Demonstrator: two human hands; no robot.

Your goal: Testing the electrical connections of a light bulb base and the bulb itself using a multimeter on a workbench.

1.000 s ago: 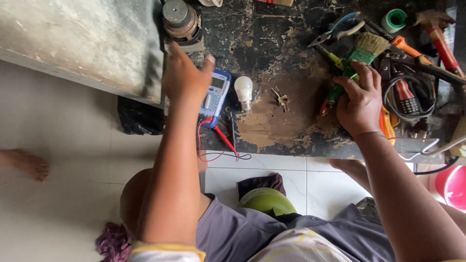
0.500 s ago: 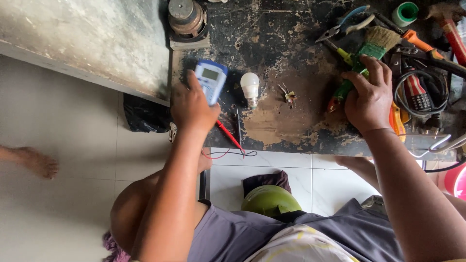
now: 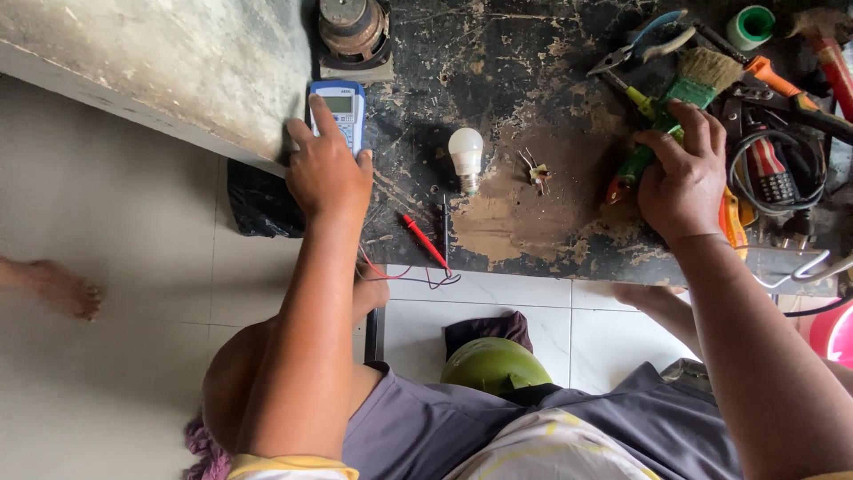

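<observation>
Left hand (image 3: 327, 169) rests flat, fingers spread, on blue multimeter (image 3: 338, 113) at worn bench (image 3: 498, 53) edge. Right hand (image 3: 682, 178) closed round green-handled tool (image 3: 636, 167) beside tool pile. Risk: multimeter near edge, could slide off; red probe (image 3: 424, 241) lead dangling, may snag. LED bulb (image 3: 466, 156) loose, could roll.

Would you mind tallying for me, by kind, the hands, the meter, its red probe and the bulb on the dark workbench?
Hands: 2, the left hand on the blue multimeter and the right hand on a green-handled tool
Blue multimeter: 1
Red probe: 1
White bulb: 1
Total: 5, not counting the tool
</observation>
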